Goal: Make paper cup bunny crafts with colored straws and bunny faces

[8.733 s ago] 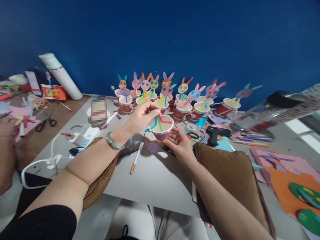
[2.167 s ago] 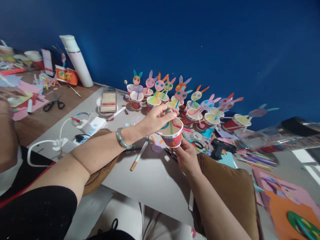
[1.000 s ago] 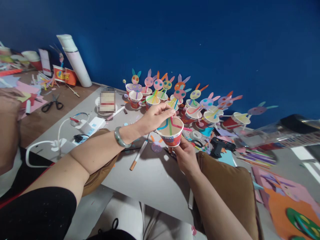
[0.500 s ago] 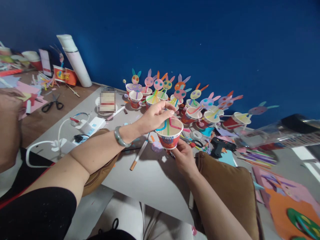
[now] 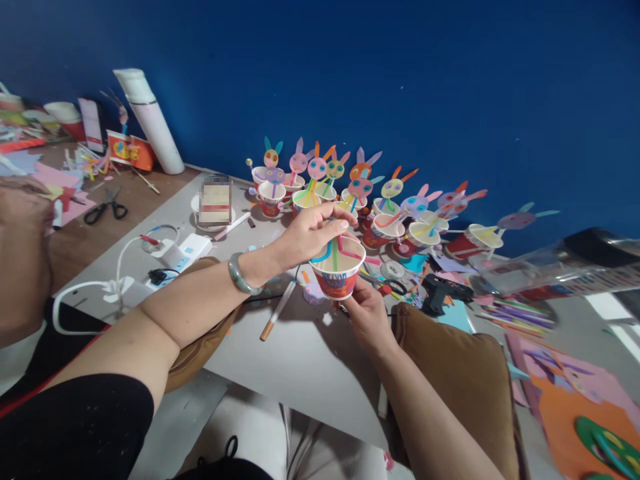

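Over a red and white paper cup (image 5: 336, 280), my left hand (image 5: 320, 232) is closed with thumb and fingers pinching the top of coloured paper strips (image 5: 349, 249) that run down inside it. The strips are pink, green and blue; their upper ends are hidden behind my fingers. My right hand (image 5: 369, 319) grips the cup from below at its right side, tilting its mouth slightly toward me. Just under the cup lies a purple paper disc (image 5: 314, 293) on the grey table (image 5: 300, 373). A white pen with a tan end (image 5: 277, 312) lies left of it.
Behind stand several cups with paper rabbit figures (image 5: 317, 169) along the blue wall. A glue gun (image 5: 444, 295), tape roll (image 5: 393, 269) and brown cushion (image 5: 450, 373) are right. Left are a power strip (image 5: 193, 252), scissors (image 5: 106, 208), white flask (image 5: 150, 123) and another person's arm (image 5: 23, 267).
The cup has shifted very slightly to the left in my right hand. My left hand stays at the strips, its fingers barely moved.
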The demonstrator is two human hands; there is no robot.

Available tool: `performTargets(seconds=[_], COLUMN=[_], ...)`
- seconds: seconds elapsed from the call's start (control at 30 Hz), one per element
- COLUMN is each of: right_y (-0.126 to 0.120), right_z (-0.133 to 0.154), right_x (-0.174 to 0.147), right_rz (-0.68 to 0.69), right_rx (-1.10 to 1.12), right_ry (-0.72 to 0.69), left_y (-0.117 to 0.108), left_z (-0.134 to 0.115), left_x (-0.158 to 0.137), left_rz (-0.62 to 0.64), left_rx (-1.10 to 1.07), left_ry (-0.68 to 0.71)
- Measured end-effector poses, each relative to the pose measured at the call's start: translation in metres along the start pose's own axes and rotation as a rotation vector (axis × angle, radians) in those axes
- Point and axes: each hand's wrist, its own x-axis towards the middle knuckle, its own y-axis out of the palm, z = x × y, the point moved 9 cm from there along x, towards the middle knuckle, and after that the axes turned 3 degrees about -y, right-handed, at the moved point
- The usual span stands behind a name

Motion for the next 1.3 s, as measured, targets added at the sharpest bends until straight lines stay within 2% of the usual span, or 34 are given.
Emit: performTargets(seconds=[0.27, 0.37, 0.57, 0.67, 0.93, 1.17, 1.3], right_y=[-0.007, -0.01, -0.015, -0.015, -0.018, -0.024, -0.027], right_z=[-0.003, -0.008, -0.016, -0.015, -0.014, -0.008, -0.007], right_x=[0.003, 0.005, 0.008, 0.009, 0.01, 0.011, 0.012], right_rz=[-0.025, -0.038, -0.09, -0.101, -0.124, -0.168, -0.2], right_rx=[0.021, 0.083, 0.24, 0.275, 0.273, 0.254, 0.274], right_ry=[-0.014, -0.002, 0.031, 0.032, 0.024, -0.018, -0.029], left_y=[0.002, 0.0, -0.002, -0.003, 0.004, -0.001, 0.002], left_z=[0.003, 0.003, 0.012, 0.012, 0.004, 0.0, -0.003], left_x=[-0.001, 0.001, 0.002, 0.0, -0.001, 0.002, -0.002], left_rz=[0.01, -0.025, -0.09, -0.096, 0.022, 0.021, 0.075], left_rx=[-0.01, -0.007, -0.117, -0.118, -0.016, 0.039, 0.028], left_ry=[-0.014, -0.018, -0.187, -0.217, -0.071, -0.001, 0.027])
